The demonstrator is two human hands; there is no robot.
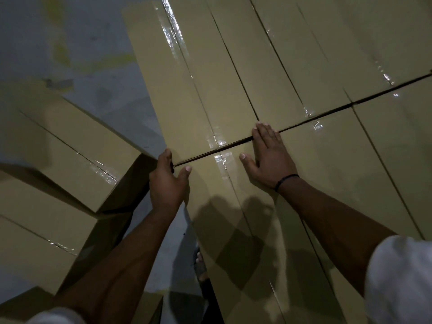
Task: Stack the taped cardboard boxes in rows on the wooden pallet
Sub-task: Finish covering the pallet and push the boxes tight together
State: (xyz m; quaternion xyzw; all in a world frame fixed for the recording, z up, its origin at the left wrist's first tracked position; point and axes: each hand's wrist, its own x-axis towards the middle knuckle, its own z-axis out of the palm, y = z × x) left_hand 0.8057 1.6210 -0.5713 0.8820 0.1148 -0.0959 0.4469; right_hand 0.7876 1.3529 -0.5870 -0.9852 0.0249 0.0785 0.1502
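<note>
The nearest box (233,218) lies straight ahead under both hands, its long axis running away from the person, at the left edge of the top layer; the pallet is hidden. The left hand (167,181) hooks its far left corner, thumb on top, fingers down the side. The right hand (268,155) lies flat and spread, fingertips bridging the dark gap (210,152) to the far box (187,78). A forward push should close that gap. Loose boxes (70,146) sit left on the floor (81,54).
</note>
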